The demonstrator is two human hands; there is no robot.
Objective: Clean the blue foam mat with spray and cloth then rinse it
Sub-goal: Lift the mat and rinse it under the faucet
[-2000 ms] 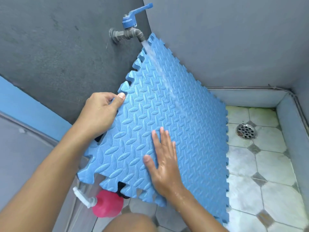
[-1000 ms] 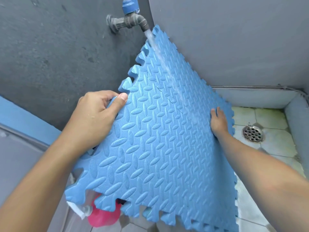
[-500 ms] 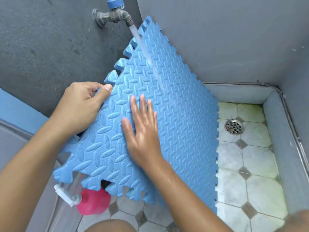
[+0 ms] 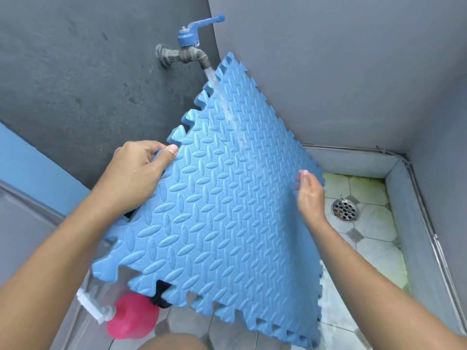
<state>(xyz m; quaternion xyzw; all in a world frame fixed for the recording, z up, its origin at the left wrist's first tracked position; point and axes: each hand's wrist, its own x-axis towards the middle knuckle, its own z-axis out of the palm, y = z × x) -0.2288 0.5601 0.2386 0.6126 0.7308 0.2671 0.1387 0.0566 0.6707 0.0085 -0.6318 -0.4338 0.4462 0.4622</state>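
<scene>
Two hands on the job, both mine. My left hand (image 4: pixel 137 173) is clenching the blue foam mat (image 4: pixel 217 210) at its left toothed edge, thumb on the patterned face, fingers wrapping behind and hidden there. My right hand (image 4: pixel 309 195) is sitting at the mat's right edge, fingers straight and not gripping; I can't tell if the palm is touching the foam or just beside it.

The mat is hanging tilted in the air, top corner up under the tap (image 4: pixel 188 50) on the dark wall (image 4: pixel 75 72), lower corner pointing at the floor. Water (image 4: pixel 227 107) is running from the spout onto the top corner and streaking down the face toward my right hand.

Hidden or cut off: something black (image 4: pixel 161 296) is poking out from behind the lower edge, too covered to identify. A pink bottle (image 4: pixel 131 315) with a white nozzle is lying on the floor below the mat's lower left edge, partly masked by it. The mat's back face isn't showing at all. My knee is clipping the bottom of the frame.

Room: the tiled floor (image 4: pixel 374 238) to the right is lying open, with a metal drain (image 4: pixel 345 210) just right of my right hand. A low grey kerb (image 4: pixel 414 223) is bounding that floor on the right and at the back. The mat's top corner is sitting close to the wall corner.
</scene>
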